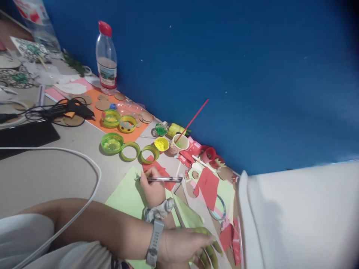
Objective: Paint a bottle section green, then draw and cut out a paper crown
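Left hand: fingers bent, slightly spread; whether they grip anything cannot be told. Right hand: fingertips clamped on the clear-barrelled black pen. Mark with light, short strokes; brace the palm. The pale green paper sheet lies on the worktop, its far corner by the pen tip; hold it flat. Beyond, along the worktop's far edge, avoid the paper cup.
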A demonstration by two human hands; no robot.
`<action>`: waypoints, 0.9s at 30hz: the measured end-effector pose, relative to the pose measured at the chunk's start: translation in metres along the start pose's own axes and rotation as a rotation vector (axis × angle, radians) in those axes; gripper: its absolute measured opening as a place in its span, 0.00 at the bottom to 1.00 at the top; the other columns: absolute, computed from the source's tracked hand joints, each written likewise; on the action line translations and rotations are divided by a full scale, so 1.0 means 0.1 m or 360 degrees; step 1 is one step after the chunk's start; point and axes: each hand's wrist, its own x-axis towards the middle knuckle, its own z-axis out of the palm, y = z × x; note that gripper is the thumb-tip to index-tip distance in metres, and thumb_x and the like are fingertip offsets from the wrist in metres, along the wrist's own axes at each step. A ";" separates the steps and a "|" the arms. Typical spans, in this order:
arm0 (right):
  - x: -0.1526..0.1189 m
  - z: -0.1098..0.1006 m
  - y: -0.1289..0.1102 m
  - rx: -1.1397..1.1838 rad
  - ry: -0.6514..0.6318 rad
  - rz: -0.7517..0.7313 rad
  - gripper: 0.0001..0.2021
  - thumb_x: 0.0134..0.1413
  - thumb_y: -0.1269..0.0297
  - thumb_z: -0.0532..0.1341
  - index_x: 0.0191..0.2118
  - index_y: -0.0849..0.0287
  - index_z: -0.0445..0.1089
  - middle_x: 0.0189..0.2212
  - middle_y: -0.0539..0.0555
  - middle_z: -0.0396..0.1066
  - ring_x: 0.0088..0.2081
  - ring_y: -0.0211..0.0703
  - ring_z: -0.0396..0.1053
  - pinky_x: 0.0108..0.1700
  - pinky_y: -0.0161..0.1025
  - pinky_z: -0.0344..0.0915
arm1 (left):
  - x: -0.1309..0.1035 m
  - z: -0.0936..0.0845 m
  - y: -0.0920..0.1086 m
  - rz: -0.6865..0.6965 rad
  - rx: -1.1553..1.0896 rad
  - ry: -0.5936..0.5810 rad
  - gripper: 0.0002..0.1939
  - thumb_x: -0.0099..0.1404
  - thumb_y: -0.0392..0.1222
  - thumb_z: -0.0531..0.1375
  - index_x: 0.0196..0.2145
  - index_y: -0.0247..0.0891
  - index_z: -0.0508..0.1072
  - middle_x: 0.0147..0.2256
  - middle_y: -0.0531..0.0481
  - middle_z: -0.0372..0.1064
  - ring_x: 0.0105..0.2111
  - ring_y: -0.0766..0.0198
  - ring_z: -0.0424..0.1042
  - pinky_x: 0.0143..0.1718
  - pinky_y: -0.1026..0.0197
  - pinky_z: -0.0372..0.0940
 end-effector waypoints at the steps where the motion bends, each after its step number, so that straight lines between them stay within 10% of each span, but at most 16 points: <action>1: 0.01 -0.01 0.00 0.0000 0.0036 -0.0006 0.15 0.54 0.59 0.56 0.22 0.54 0.51 0.17 0.42 0.51 0.21 0.36 0.53 0.25 0.34 0.52 | -0.01 0.00 0.00 -0.0001 -0.0005 0.0006 0.17 0.68 0.38 0.44 0.31 0.30 0.69 0.22 0.49 0.68 0.18 0.69 0.66 0.28 0.64 0.59; 27: -0.01 -0.01 -0.01 0.0069 -0.0086 0.0051 0.12 0.53 0.55 0.60 0.26 0.56 0.62 0.21 0.46 0.64 0.24 0.37 0.62 0.28 0.33 0.60 | 0.06 -0.06 -0.07 0.0062 0.0015 -0.0100 0.17 0.65 0.48 0.52 0.32 0.30 0.71 0.24 0.47 0.68 0.20 0.69 0.65 0.28 0.64 0.59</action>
